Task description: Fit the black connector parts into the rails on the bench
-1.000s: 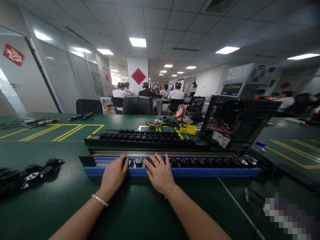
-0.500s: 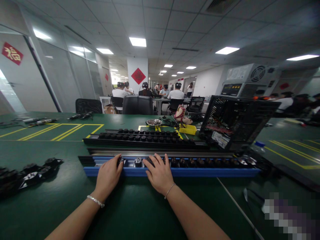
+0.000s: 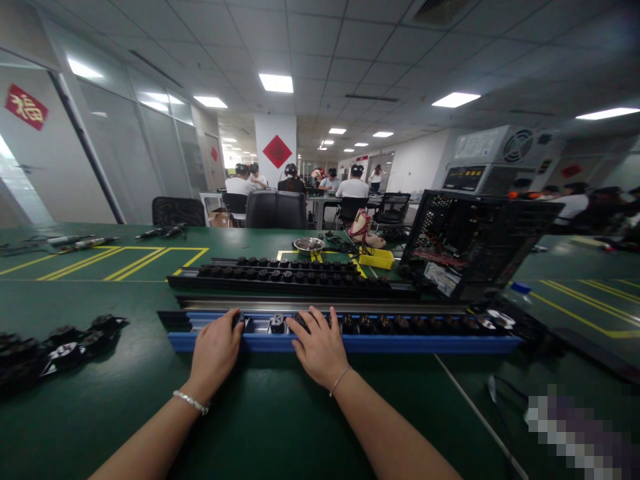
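A long blue rail (image 3: 390,344) lies crosswise in front of me, with a row of black round socket modules (image 3: 401,325) seated in its channel. At its left part my left hand (image 3: 215,348) is closed on one black socket module (image 3: 241,320), partly hidden by the fingers. My right hand (image 3: 321,347) lies with fingers spread over the modules near the rail's middle, covering some of them. Between the two hands stands a single module with a pale top (image 3: 277,324), and a bare stretch of channel shows to its left.
Loose black modules (image 3: 65,343) are heaped on the green table at left. Behind the blue rail lie black rails (image 3: 300,283) with modules, a metal bowl (image 3: 309,246) and a yellow tray (image 3: 377,259). An opened computer case (image 3: 480,240) stands at right. Several people sit farther back.
My left hand has shifted very slightly left with the module at its fingertips. My right hand and the rail stay where they were.
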A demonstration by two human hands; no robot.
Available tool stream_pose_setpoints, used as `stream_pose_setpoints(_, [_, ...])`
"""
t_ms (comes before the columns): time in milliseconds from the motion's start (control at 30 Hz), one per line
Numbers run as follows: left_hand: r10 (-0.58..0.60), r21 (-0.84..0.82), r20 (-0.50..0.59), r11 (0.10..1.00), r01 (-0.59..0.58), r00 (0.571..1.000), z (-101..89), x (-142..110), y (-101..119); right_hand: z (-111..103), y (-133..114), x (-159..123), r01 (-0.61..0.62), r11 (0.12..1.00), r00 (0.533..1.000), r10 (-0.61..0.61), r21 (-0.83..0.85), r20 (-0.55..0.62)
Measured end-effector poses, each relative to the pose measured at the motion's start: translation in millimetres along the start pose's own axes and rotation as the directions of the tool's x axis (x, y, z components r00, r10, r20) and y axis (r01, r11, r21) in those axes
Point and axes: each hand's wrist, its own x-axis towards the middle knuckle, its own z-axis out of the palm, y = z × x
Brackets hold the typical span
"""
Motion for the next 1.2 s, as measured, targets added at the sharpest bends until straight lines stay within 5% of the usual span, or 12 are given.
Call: stream_pose_setpoints(1200, [-0.159,0.049,-0.018,0.986,0.16,0.987,-0.3,4,-14,-1,-1,0,-0.008,1.0,1.0,0.008,0.002,0.004])
